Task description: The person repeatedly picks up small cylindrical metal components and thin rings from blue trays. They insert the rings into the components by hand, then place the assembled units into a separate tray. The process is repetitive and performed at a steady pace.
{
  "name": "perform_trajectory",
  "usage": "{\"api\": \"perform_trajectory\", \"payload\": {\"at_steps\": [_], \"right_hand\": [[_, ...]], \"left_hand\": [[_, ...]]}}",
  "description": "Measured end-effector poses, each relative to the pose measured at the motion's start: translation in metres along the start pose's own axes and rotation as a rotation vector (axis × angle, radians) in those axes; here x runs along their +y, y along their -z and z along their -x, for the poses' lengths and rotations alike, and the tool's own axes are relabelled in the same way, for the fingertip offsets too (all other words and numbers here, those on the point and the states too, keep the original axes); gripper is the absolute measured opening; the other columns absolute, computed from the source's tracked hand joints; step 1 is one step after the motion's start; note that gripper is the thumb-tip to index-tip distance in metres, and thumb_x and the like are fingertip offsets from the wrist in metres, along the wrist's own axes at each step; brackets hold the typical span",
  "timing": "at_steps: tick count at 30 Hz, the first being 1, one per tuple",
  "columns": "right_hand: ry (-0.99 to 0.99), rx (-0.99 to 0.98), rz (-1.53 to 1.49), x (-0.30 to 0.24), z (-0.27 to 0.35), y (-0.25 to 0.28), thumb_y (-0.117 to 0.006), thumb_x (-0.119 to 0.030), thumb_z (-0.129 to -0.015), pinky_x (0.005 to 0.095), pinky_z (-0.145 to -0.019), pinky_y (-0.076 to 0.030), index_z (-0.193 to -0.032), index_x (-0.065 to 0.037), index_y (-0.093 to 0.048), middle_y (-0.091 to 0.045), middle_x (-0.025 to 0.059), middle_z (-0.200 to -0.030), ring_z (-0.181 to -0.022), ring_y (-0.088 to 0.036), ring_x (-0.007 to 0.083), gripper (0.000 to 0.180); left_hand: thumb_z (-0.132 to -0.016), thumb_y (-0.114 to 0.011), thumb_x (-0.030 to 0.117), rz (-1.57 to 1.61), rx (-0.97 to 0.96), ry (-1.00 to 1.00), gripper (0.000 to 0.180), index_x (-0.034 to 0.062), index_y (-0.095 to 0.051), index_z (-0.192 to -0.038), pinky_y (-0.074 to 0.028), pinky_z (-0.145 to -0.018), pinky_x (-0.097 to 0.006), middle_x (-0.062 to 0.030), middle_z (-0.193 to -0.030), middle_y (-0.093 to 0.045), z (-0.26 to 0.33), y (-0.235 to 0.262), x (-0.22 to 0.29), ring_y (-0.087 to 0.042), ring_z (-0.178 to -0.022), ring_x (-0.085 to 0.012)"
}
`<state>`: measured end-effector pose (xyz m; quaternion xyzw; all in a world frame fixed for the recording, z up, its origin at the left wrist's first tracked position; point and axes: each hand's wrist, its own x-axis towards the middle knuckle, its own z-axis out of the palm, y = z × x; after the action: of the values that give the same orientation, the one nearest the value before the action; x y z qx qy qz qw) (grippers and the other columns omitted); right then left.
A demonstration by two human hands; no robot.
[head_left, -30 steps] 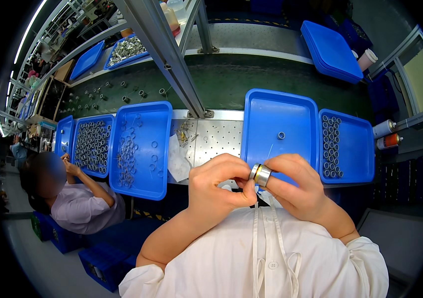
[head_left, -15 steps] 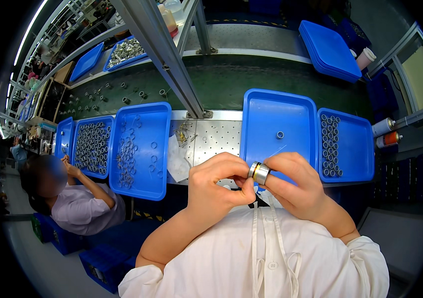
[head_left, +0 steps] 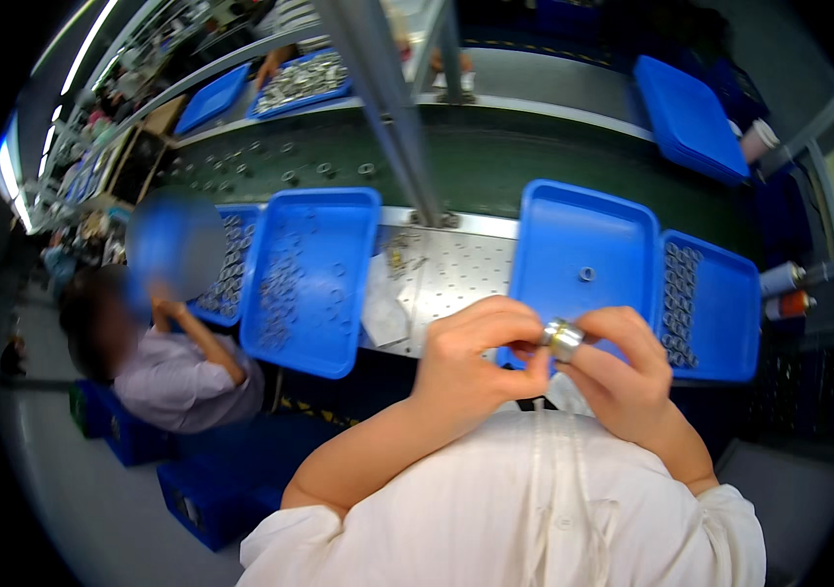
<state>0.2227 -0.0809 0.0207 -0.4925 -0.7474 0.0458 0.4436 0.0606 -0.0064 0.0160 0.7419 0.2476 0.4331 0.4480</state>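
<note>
Both my hands meet close to my chest around a small shiny metal ring (head_left: 564,338). My left hand (head_left: 471,358) pinches it from the left and my right hand (head_left: 623,377) grips it from the right. Just beyond them lies a blue tray (head_left: 623,230) with a single ring (head_left: 585,274) on its floor. To its right a second blue tray (head_left: 730,303) holds several rings in rows. Left of my hands another blue tray (head_left: 358,284) carries several loose rings.
A perforated metal worktop (head_left: 456,274) sits between the trays, with a green conveyor belt (head_left: 495,166) behind it and a slanted metal post (head_left: 388,88). A seated co-worker (head_left: 172,372) works at trays on the left. A blue lid (head_left: 691,117) lies at far right.
My hands stay together on the ring, with only small finger shifts. Trays and co-worker are much as before.
</note>
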Motion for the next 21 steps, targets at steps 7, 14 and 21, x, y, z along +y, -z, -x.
{"api": "perform_trajectory", "payload": {"at_steps": [7,14,21], "right_hand": [[0.003,0.013,0.001,-0.0028,0.0009,-0.0032,-0.072,0.005,-0.062,0.0313,-0.059,-0.045,-0.089,-0.001,-0.063,-0.057,0.0125,-0.089,-0.072,-0.055,0.025,0.029],[-0.018,-0.006,-0.011,-0.0022,0.0006,-0.0039,-0.072,0.005,-0.061,0.0312,-0.059,-0.045,-0.089,0.0,-0.062,-0.057,0.0128,-0.089,-0.072,-0.055,0.0252,0.03],[-0.022,-0.014,-0.031,-0.0014,0.0005,0.0008,-0.073,0.003,-0.06,0.032,-0.06,-0.046,-0.087,0.0,-0.063,-0.058,0.013,-0.09,-0.073,-0.056,0.026,0.029]], "left_hand": [[-0.06,-0.068,-0.007,0.037,0.037,-0.041,0.018,-0.0013,-0.062,-0.075,-0.049,-0.054,-0.022,-0.0083,-0.076,-0.062,0.0052,-0.0034,-0.0021,-0.059,-0.06,-0.0123],[-0.062,-0.067,-0.006,0.115,0.043,0.023,0.015,-0.0016,-0.061,-0.075,-0.05,-0.054,-0.022,-0.008,-0.076,-0.061,0.007,-0.0017,-0.0023,-0.059,-0.06,-0.0131],[-0.059,-0.067,-0.006,0.008,0.031,0.004,0.015,-0.0012,-0.061,-0.072,-0.049,-0.054,-0.024,-0.0085,-0.076,-0.062,0.0039,-0.0052,-0.0003,-0.06,-0.06,-0.0134]]}}
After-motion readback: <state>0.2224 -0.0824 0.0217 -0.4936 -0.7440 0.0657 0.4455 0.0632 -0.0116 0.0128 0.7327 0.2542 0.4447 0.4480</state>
